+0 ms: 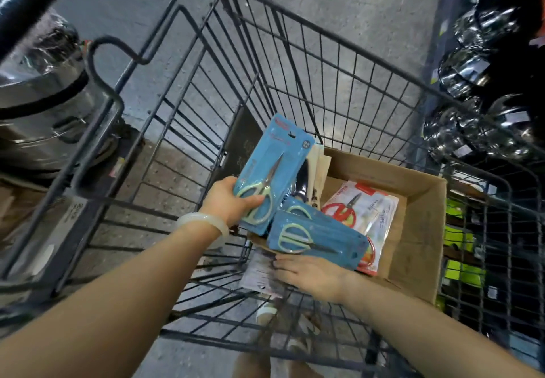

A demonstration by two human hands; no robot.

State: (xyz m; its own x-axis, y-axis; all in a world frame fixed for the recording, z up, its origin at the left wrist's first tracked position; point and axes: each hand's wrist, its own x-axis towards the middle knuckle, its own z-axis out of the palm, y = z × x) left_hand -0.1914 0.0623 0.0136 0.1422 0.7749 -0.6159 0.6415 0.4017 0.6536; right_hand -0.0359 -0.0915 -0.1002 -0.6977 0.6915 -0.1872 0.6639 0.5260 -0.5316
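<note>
A blue scissors pack (pixel 274 168) is being gripped at its lower end by the left hand (pixel 227 200). The thumb is curling over the pale green handles, and the pack is being held tilted above the wire cart (pixel 93 153). A second blue pack (pixel 318 242) is being touched along its near edge by the right hand (pixel 309 274); whether it is being pinched cannot be told. A red scissors pack (pixel 362 206) is lying in the cardboard box (pixel 418 230) inside the cart, partly under that second pack.
</note>
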